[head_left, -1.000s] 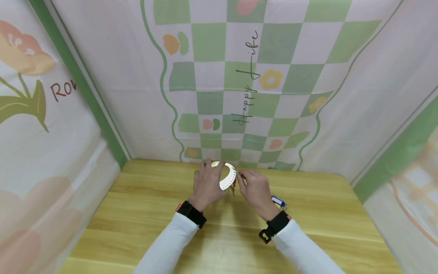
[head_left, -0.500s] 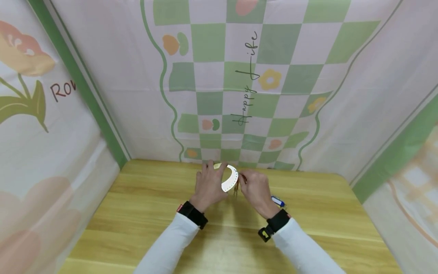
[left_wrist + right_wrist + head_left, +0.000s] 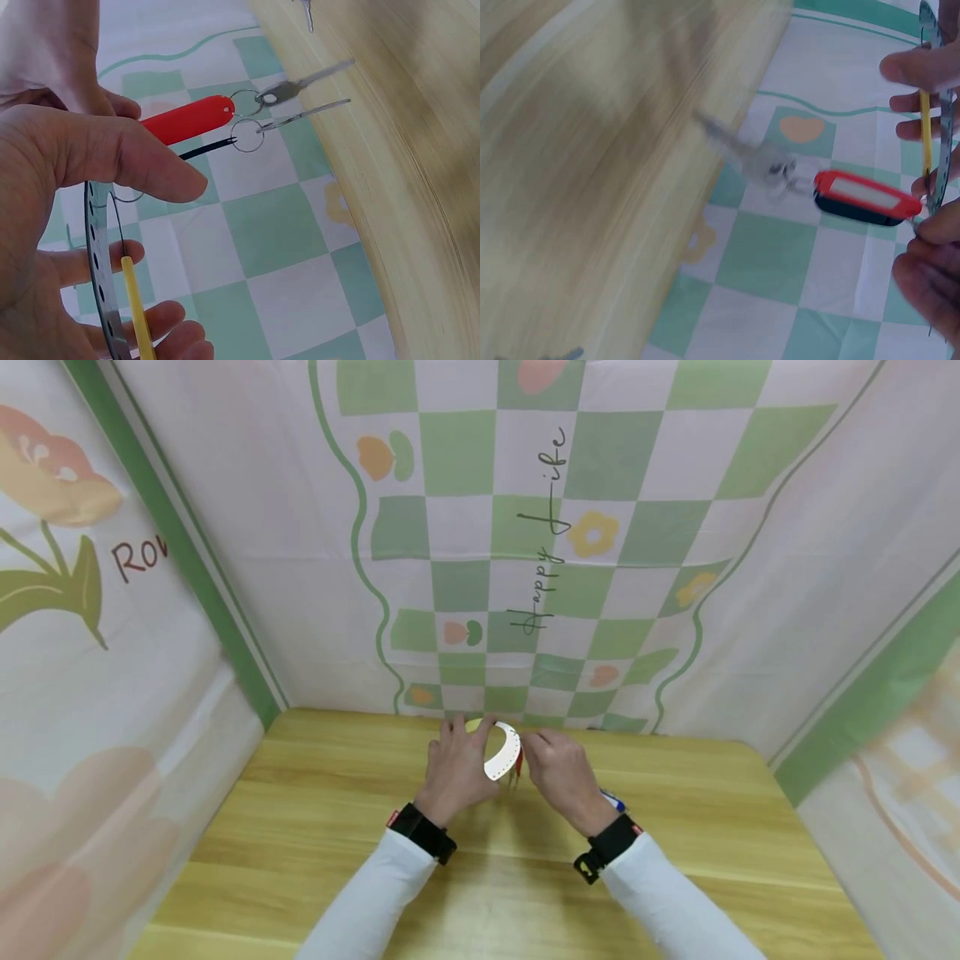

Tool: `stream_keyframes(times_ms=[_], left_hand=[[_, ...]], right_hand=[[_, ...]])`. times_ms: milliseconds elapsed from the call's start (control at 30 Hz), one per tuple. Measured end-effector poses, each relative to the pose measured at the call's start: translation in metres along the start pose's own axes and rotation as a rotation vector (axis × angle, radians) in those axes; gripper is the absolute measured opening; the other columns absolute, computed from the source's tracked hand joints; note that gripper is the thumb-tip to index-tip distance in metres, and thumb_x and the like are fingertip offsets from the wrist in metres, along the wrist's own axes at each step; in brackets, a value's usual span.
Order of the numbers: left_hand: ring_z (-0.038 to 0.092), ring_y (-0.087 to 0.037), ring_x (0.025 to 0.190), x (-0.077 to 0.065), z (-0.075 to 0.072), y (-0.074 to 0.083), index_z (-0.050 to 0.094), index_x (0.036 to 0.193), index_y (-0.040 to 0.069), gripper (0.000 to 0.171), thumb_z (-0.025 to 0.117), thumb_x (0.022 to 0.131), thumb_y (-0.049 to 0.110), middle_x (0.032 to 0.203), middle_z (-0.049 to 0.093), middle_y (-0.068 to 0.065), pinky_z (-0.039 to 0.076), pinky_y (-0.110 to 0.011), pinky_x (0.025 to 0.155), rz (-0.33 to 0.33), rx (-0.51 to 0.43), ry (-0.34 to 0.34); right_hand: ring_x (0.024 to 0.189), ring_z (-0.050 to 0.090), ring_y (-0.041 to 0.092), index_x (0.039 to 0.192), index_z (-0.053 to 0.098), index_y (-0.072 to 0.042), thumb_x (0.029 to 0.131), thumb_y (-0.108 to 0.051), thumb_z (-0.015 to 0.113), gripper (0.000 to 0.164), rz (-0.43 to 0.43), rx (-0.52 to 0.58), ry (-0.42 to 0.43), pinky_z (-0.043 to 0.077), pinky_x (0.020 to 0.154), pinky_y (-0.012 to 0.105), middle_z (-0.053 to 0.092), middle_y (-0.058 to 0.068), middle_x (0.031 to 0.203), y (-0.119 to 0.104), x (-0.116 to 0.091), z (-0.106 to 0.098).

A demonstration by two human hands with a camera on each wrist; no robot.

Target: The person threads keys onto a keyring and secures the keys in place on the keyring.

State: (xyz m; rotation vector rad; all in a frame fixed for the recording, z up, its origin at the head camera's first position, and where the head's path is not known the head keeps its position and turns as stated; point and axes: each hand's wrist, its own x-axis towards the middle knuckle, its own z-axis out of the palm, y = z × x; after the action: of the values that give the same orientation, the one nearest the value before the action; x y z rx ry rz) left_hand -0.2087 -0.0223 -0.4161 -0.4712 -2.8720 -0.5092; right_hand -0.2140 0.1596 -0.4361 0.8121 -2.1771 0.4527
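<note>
My left hand [image 3: 457, 768] holds a white crescent-shaped plate [image 3: 504, 760] with small holes along its outer edge, its thumb on one side and fingers behind. My right hand [image 3: 558, 777] is at that edge, thumb and fingertips pinching the wire ring of a red key tag [image 3: 866, 193]. Beside the red tag hangs a dark key tag [image 3: 212, 148]. From their rings dangle metal keys [image 3: 283, 93]. A yellow key tag [image 3: 135, 304] hangs by a thin wire near the plate, in front of my left fingers. The exact grip on the ring is partly hidden.
On the wooden table [image 3: 480, 893], a blue key tag [image 3: 612, 799] lies by my right wrist, partly covered by it. A printed, checked curtain [image 3: 536, 568] stands behind the table's far edge, and more curtain encloses both sides.
The plate has shifted slightly right and its hanging keys have swung. My right hand has turned slightly at the plate's edge, and its wrist now covers more of the blue key tag.
</note>
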Motion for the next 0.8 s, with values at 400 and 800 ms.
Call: stream_keyframes(times_ms=[400, 800], left_hand=[[0.054, -0.038, 0.108, 0.002, 0.003, 0.005, 0.052, 0.146, 0.018, 0.096, 0.089, 0.058, 0.025, 0.128, 0.05, -0.025, 0.052, -0.048, 0.07, 0.004, 0.05, 0.089], [0.052, -0.04, 0.112, 0.002, -0.001, 0.004, 0.053, 0.145, 0.017, 0.097, 0.092, 0.058, 0.029, 0.131, 0.05, -0.025, 0.052, -0.051, 0.074, -0.014, 0.027, 0.035]], right_hand=[[0.058, 0.067, 0.02, 0.083, 0.078, -0.001, 0.084, 0.001, 0.075, 0.004, 0.402, 0.084, 0.027, 0.053, 0.054, 0.04, 0.072, 0.01, 0.071, -0.013, 0.01, 0.001], [0.058, 0.066, 0.023, 0.085, 0.076, 0.0, 0.081, 0.008, 0.072, 0.011, 0.052, 0.027, 0.019, 0.053, 0.05, 0.036, 0.069, 0.009, 0.071, 0.003, 0.006, 0.002]])
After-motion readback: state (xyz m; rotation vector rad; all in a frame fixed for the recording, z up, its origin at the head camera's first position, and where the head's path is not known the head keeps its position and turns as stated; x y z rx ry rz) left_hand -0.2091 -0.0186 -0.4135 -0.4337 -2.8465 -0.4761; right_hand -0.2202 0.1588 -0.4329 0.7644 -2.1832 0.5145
